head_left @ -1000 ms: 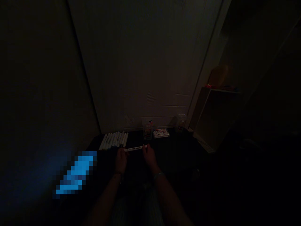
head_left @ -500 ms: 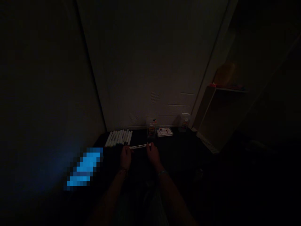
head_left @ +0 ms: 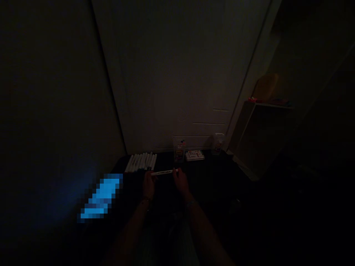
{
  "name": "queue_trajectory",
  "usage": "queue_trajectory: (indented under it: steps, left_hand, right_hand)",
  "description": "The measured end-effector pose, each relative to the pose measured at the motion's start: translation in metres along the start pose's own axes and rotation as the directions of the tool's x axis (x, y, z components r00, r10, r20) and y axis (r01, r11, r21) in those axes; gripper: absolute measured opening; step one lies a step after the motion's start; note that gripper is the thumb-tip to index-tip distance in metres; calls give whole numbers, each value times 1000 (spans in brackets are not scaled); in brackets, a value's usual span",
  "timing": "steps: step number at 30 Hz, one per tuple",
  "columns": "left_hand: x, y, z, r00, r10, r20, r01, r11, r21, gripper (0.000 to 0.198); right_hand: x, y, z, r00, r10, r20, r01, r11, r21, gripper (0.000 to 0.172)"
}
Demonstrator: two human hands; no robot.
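Note:
The room is very dark. Both my hands hold one white marker (head_left: 163, 172) level above a dark table (head_left: 210, 177). My left hand (head_left: 149, 184) pinches its left end and my right hand (head_left: 181, 181) pinches its right end. Just behind my left hand lies a row of several white markers (head_left: 141, 162) side by side on the table.
Two clear plastic containers (head_left: 179, 149) (head_left: 218, 142) and a flat pack with a coloured label (head_left: 195, 155) stand at the table's back edge by a pale wall. A glowing blue blurred patch (head_left: 102, 195) lies at the left. A shelf unit (head_left: 253, 125) stands at the right.
The view has shifted slightly, so everything sits a little further right in the picture. My hands keep the same grip on the marker.

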State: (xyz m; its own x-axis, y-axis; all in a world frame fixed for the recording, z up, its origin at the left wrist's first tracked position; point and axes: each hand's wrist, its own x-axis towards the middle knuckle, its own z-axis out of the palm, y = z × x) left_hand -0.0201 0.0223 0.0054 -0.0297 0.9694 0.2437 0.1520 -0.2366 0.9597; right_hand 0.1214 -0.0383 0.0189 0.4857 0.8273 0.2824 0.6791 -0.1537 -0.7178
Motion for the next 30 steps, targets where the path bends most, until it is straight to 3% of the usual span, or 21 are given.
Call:
queue_trajectory:
  steps: [11, 19, 30]
  left_hand:
    - [0, 2, -1, 999, 28, 31, -31, 994, 107, 26]
    - [0, -1, 1, 998, 35, 52, -38, 998, 40, 30]
    - [-2, 2, -1, 999, 27, 32, -30, 996, 84, 25]
  right_hand:
    - [-1, 1, 0, 1000, 19, 9, -19, 999, 31, 36]
    - [0, 5, 4, 999, -5, -32, 5, 1000, 7, 36]
    - [0, 4, 3, 1000, -14, -14, 14, 1000, 25, 37]
